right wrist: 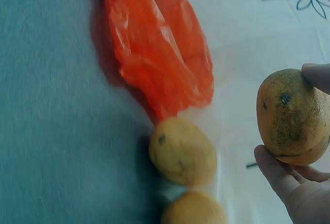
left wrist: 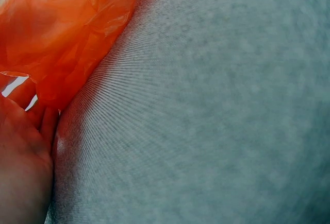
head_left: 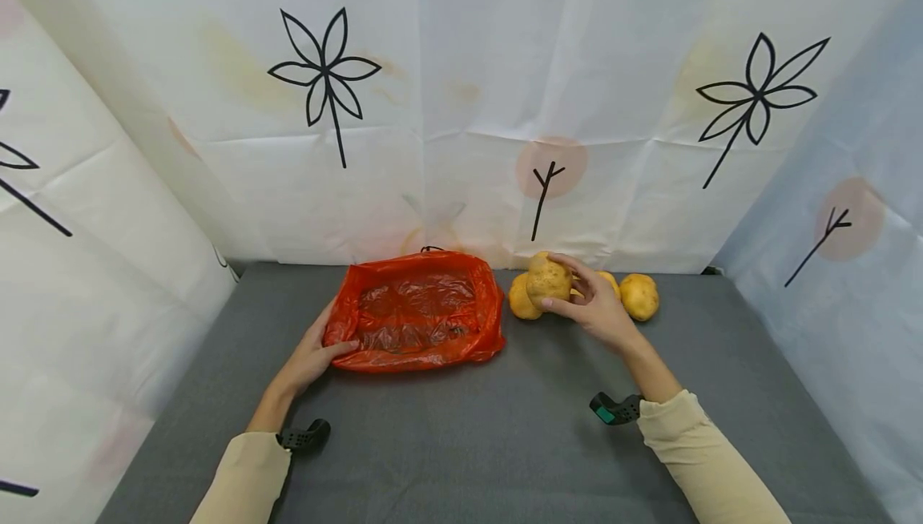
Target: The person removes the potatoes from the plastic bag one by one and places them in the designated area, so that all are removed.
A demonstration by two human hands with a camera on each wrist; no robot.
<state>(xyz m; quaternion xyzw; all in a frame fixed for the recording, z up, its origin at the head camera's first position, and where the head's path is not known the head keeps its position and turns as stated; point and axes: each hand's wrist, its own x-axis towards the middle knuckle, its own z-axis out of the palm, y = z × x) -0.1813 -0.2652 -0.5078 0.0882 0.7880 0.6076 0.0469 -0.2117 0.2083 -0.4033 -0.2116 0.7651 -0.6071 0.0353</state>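
A red plastic bag (head_left: pixel 404 360) lies with its mouth spread wide on the grey table. At its left side my left hand (head_left: pixel 310 360) grips the rim, the thumb over the edge and the fingers outside, partly hidden by the plastic. My right hand (head_left: pixel 600 312) holds a potato (head_left: pixel 548 284) between thumb and fingers, raised above the table in the right wrist view. Below it, beside the bag, sits another potato (head_left: pixel 522 298). To the right of that hand rests a further potato (head_left: pixel 639 297), and one more potato (head_left: pixel 610 281) shows partly behind the fingers.
The grey tabletop (head_left: pixel 461 444) stretches in front of the bag and potatoes. A white cloth with printed plants (head_left: pixel 461 107) hangs close behind them and along both sides. Each wrist wears a black band (head_left: pixel 614 409).
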